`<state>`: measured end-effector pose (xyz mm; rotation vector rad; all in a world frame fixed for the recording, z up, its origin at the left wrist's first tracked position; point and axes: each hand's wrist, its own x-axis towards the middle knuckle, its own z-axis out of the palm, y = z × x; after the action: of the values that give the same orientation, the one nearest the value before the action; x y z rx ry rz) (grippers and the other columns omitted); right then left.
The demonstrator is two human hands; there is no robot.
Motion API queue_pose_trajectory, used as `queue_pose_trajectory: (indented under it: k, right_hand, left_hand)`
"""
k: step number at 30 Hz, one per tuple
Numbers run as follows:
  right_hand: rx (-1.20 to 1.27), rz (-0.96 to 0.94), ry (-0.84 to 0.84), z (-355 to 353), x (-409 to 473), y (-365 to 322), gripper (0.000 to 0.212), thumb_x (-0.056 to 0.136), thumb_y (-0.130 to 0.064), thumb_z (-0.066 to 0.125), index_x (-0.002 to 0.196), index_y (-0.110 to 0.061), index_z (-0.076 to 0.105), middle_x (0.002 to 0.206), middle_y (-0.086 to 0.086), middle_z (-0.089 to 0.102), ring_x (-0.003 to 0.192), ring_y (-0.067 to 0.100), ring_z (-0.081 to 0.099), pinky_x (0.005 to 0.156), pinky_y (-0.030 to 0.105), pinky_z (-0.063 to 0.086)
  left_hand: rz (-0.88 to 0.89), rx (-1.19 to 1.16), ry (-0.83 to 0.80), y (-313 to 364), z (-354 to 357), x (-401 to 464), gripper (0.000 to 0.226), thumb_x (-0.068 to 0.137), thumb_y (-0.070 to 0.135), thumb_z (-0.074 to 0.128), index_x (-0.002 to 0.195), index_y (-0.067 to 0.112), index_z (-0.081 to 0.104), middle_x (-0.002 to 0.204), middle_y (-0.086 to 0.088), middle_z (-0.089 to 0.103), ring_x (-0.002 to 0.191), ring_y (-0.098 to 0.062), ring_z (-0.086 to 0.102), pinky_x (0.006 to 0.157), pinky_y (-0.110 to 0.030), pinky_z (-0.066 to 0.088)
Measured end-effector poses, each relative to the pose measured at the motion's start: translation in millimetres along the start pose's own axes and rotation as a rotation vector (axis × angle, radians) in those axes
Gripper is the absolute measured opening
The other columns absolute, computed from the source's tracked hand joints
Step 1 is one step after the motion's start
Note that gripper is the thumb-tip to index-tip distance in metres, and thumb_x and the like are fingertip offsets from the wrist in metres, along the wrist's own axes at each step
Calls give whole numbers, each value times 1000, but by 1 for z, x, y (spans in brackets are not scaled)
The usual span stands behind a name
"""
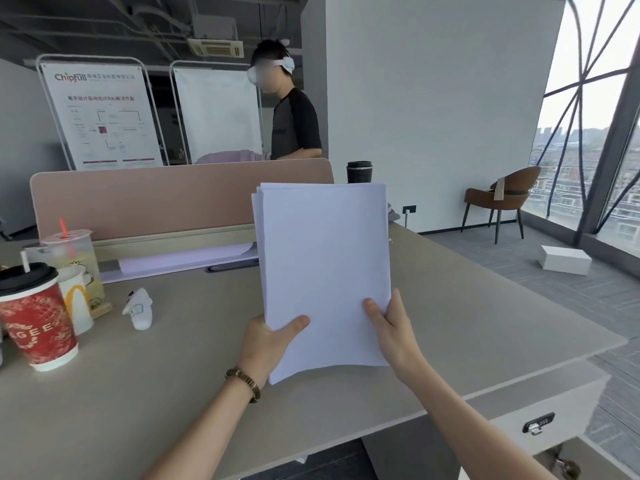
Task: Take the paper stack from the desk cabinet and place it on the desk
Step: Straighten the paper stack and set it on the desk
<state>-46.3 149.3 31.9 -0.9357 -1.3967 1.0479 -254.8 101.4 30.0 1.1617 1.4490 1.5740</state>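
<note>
A white paper stack (323, 265) is held tilted up above the grey desk (138, 382), its top sheets slightly fanned at the upper left. My left hand (268, 342) grips its lower left corner, thumb on the front, a beaded bracelet on the wrist. My right hand (393, 327) grips the lower right edge, thumb on the front. The desk cabinet (540, 407) stands under the desk's right end, with a combination lock on its drawer front.
Several drink cups (38, 317) crowd the desk's left edge, beside a small white device (138, 308). A pink divider (166, 199) runs along the back with a black tumbler (359, 172) beyond it. A person stands behind the divider. A brown chair (502, 199) and white box (564, 259) are right.
</note>
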Motion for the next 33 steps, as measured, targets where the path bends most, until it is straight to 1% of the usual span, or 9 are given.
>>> queue_pose_trajectory:
  k: [2,4,8,14,18,21,25,30,33]
  right_hand:
    - [-33,4,-24,-5,0,6,9,99,-29,53,107,-28,50,104,-16,73,96,3,69,86,35,56]
    - [-98,13,-52,-8,-2,11,15,99,-32,52,111,-25,47,104,-16,71,92,-3,68,82,29,56]
    - [-120,29,-63,-16,10,12,29,98,-36,53,115,-15,44,106,-14,71,93,4,69,86,38,58]
    - [-159,11,7,-53,55,13,27,95,-33,60,110,-13,49,106,1,69,98,20,68,84,43,57]
    - [-214,54,17,-92,98,24,31,89,-39,66,103,-16,52,107,10,69,98,29,69,84,51,57]
    - [-294,94,19,-121,131,37,35,88,-39,68,101,-10,52,106,14,69,96,31,69,79,48,56]
    - [-400,173,-9,-155,173,54,34,89,-32,68,105,-4,58,105,15,69,91,31,67,73,38,52]
    - [-480,275,-46,-186,216,80,32,87,-29,70,106,-3,66,107,18,72,96,33,70,86,43,54]
    - [-509,302,-60,-200,236,94,32,88,-27,69,104,1,68,109,22,72,89,31,69,80,37,51]
  left_hand:
    - [-14,12,18,-6,6,3,17,77,19,85,92,22,78,94,6,80,89,-12,76,79,-30,60]
    - [-16,26,41,-10,9,6,21,77,20,84,97,18,78,95,5,80,89,-10,76,74,-24,59]
    - [-12,32,7,-3,15,18,21,78,17,82,99,18,76,92,8,80,88,-7,76,68,-19,57]
    - [8,-23,-65,4,58,50,28,84,15,78,111,15,73,103,3,79,95,-15,76,84,-36,59]
    - [-8,-56,-91,-4,105,79,25,90,22,71,115,21,70,107,5,78,98,-15,75,86,-37,58]
    - [-25,-43,-89,-15,143,102,31,89,21,71,119,20,65,111,3,76,100,-17,73,88,-41,58]
    - [-109,-39,-48,-29,192,123,28,86,14,73,110,20,60,109,-1,74,94,-20,72,82,-37,57]
    - [-177,160,-27,-34,238,151,17,81,21,76,92,18,63,99,-2,73,87,-24,69,85,-38,58]
    - [-174,292,-58,-36,255,169,16,79,27,77,81,17,63,93,-4,73,86,-26,69,79,-34,57]
